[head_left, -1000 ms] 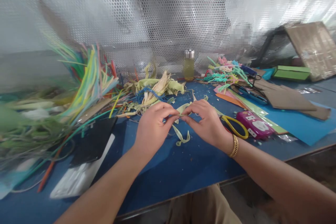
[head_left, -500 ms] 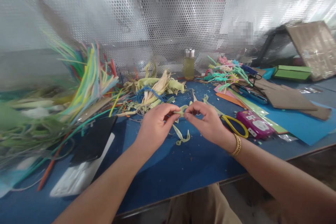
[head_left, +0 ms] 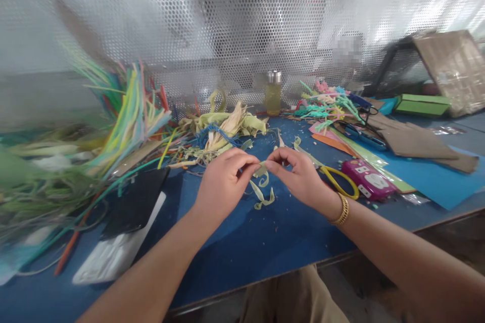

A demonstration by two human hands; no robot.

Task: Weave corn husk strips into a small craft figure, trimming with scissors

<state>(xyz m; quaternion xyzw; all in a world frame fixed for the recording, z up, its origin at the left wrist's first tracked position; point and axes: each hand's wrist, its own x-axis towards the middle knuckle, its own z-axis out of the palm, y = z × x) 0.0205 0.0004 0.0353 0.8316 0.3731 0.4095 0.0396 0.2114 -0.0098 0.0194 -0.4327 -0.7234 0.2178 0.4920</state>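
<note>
My left hand [head_left: 223, 184] and my right hand [head_left: 299, 174] meet over the blue table [head_left: 246, 247], fingertips pinched together on a thin pale green husk strip [head_left: 262, 176]. The strip curls down from my fingers onto the table between my hands. A gold bangle sits on my right wrist. Just behind my hands lies a pile of pale corn husks [head_left: 223, 128] with blue thread in it.
Yellow-handled scissors [head_left: 339, 181] and a pink box [head_left: 369, 179] lie right of my hand. A small jar [head_left: 273, 93] stands by the perforated metal screen [head_left: 242, 25]. Coloured strips [head_left: 129, 111] fan out at left above a black tablet [head_left: 136, 204]. Cardboard and a green box [head_left: 420, 105] are at far right.
My hands have shifted slightly; the strip now hangs lower between the fingertips, which have closed nearer together.
</note>
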